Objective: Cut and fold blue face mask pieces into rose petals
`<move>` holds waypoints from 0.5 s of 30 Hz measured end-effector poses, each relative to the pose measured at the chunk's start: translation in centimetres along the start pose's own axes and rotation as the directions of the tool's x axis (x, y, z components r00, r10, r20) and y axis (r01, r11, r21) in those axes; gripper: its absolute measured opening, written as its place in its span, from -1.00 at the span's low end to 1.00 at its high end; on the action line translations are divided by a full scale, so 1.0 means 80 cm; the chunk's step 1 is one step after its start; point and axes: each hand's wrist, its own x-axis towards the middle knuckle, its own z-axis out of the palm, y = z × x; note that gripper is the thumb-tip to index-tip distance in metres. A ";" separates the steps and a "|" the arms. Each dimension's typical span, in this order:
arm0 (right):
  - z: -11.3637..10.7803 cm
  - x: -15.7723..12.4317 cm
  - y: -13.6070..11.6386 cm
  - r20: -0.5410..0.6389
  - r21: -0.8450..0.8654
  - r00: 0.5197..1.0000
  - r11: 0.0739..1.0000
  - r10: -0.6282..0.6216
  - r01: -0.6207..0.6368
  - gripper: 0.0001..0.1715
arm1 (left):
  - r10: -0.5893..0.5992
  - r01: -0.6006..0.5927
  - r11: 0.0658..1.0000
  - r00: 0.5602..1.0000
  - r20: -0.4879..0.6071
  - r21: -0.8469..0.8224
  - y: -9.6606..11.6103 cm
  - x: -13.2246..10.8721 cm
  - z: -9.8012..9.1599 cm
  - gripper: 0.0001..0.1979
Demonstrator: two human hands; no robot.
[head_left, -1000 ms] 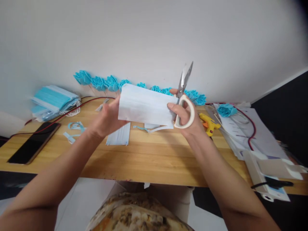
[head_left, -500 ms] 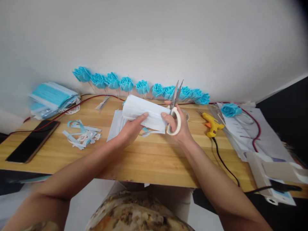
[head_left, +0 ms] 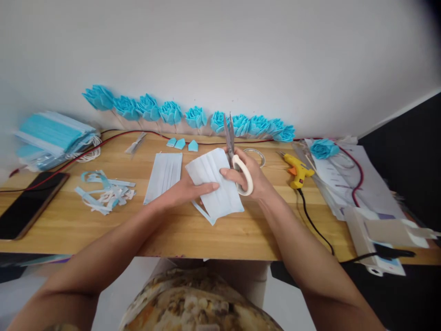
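Observation:
Between my two hands is a pale pleated face mask sheet (head_left: 220, 195), tilted, with a thin strip hanging from its lower left edge. My left hand (head_left: 188, 191) grips its left side, thumb on top. On its right side, the thumb of my right hand (head_left: 255, 177) presses the sheet. White-handled scissors (head_left: 244, 177) also sit in my right hand, their blades pointing up and slightly parted. Another pale mask sheet (head_left: 163, 177) lies flat on the table left of my hands. Behind them are small blue cut pieces (head_left: 193, 145).
Blue flowers (head_left: 171, 112) line the wall. At left are stacked masks (head_left: 51, 135), a phone (head_left: 32, 204) and scrap strips (head_left: 106, 191). A tape roll (head_left: 262, 158), a yellow glue gun (head_left: 296, 171), papers (head_left: 372, 184) and a power strip (head_left: 358, 234) are at right.
The mask sheet has turned from lying crosswise to a steeper tilt and come lower, uncovering the small blue pieces. The scissors turned with my right hand. The view shifted slightly.

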 end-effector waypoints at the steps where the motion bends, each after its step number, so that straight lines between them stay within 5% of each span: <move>1: 0.000 0.000 0.000 -0.026 -0.015 1.000 1.000 -0.016 0.016 -0.30 | 0.024 -0.024 1.000 1.000 -0.012 0.008 0.000 0.001 -0.001 -0.58; 7: -0.006 0.006 0.008 -0.107 -0.050 0.992 0.997 -0.067 0.062 -0.29 | 0.009 -0.007 0.999 0.999 0.049 -0.042 0.001 0.004 -0.011 -0.35; 15: -0.023 0.014 0.023 -0.178 -0.030 0.980 0.995 -0.095 0.091 -0.34 | 0.010 -0.029 0.989 0.992 -0.124 -0.148 -0.007 0.007 -0.009 -0.37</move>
